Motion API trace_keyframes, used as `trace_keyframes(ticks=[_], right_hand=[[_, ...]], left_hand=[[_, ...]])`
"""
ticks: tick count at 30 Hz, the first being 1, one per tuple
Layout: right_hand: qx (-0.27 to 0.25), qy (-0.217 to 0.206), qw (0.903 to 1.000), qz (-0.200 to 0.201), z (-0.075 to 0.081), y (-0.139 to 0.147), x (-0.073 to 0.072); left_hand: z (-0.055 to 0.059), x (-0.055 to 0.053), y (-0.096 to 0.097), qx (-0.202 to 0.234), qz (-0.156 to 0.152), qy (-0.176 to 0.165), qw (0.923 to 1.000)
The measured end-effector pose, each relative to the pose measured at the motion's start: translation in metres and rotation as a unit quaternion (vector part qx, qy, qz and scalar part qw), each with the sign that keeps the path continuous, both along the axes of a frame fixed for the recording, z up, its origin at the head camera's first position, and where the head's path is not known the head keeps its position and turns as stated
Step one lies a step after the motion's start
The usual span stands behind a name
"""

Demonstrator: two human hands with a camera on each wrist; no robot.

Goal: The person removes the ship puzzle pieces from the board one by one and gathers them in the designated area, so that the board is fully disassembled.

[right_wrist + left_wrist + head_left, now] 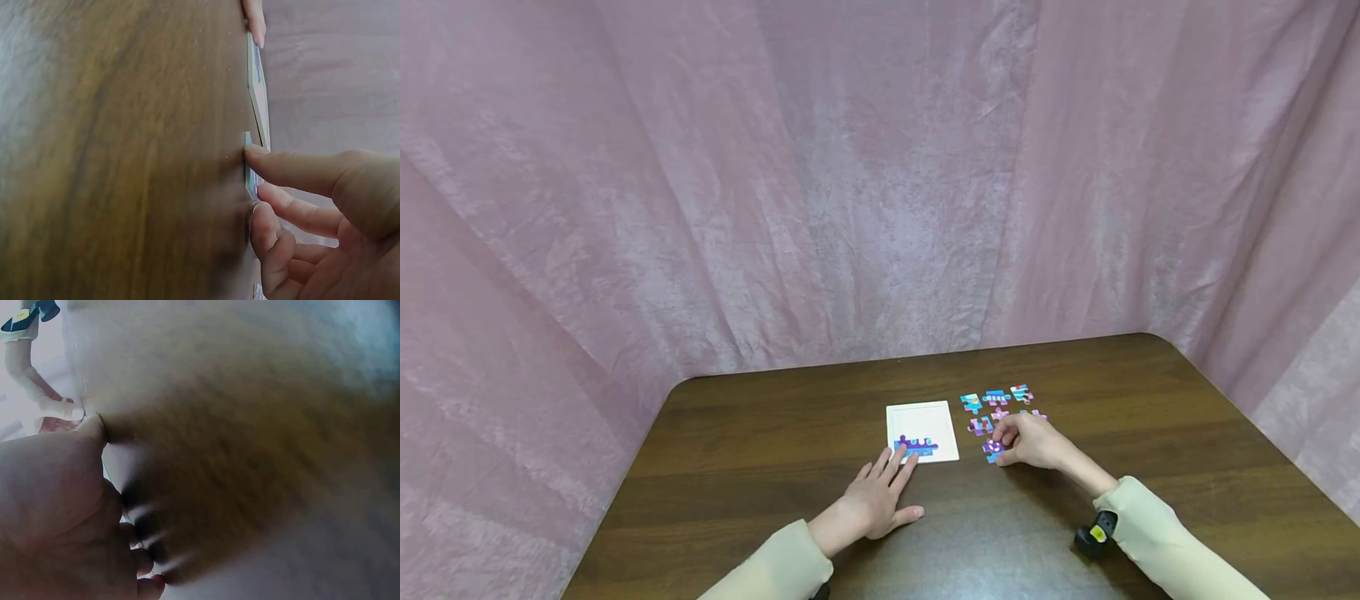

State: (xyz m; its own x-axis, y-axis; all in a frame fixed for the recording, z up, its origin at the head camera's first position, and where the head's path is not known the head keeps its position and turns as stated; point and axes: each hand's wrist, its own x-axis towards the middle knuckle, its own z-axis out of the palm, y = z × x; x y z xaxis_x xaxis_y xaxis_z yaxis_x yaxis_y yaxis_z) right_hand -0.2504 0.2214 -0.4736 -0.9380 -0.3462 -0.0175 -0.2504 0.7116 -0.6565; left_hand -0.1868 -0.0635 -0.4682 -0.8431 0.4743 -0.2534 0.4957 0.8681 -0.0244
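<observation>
My right hand (1028, 442) pinches a purple and blue jigsaw piece (993, 448) at the near corner of a group of loose pieces. In the right wrist view, thumb and curled fingers sit at the edges of this piece (251, 178), close against the table. My left hand (880, 497) lies with spread, straight fingers, its fingertips on the near edge of a white square puzzle tray (925, 417). Joined purple and blue pieces (922, 448) fill the tray's near side, partly covered by those fingertips. The left wrist view shows mostly the palm (50, 506).
Several more jigsaw pieces lie right of the tray, among them a blue one (997, 397) and a yellow and blue one (972, 402). The brown wooden table (760, 442) ends at a pink curtain (880, 208). A black wrist strap (1102, 527) is on my right wrist.
</observation>
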Motion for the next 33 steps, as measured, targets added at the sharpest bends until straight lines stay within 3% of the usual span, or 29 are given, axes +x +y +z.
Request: trace_keyframes(ticks=[15,26,33], right_hand=[[-0.012,0.062,0.9968,0.049,0.003,-0.020,-0.005],[0.001,0.097,0.9934,0.062,0.003,-0.041,-0.007],[-0.024,0.078,0.9939,0.075,-0.001,-0.052,-0.010]], left_hand=[[-0.002,-0.002,0.002,-0.019,0.002,0.001,0.9998],[-0.002,-0.001,0.000,0.008,0.012,0.003,0.9999],[0.000,-0.001,0.000,0.008,0.014,0.004,0.9999]])
